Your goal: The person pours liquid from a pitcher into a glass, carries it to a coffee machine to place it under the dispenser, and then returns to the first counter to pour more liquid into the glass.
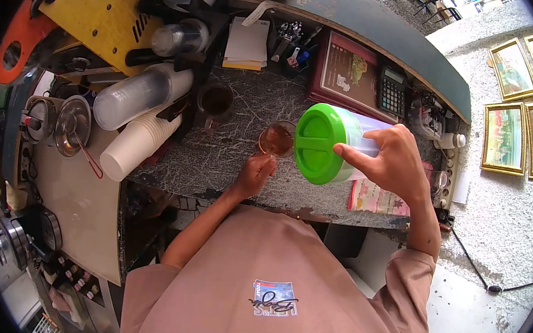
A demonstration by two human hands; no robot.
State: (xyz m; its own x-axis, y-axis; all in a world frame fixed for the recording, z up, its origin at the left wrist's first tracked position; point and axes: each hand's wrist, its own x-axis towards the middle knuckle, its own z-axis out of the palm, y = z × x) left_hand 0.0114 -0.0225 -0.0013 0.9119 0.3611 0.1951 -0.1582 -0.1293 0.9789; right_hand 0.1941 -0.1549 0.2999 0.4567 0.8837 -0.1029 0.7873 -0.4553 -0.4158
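My right hand (391,153) is wrapped round a clear pitcher with a bright green lid (319,144). The pitcher is tilted to the left, its lid end beside the rim of a glass cup (277,139) that holds reddish-brown liquid. My left hand (255,175) is closed at the near side of this cup, where its handle seems to be. Farther left on the scratched dark counter (247,101) stands a second glass cup with dark contents (215,100); no hand touches it.
Stacked paper cups (135,148) and plastic cups (133,101) lie at the left. Behind are a notepad (247,41), a pen holder (297,60), a dark red menu (357,73) and a calculator (392,90). A pink patterned cloth (378,198) lies below the pitcher.
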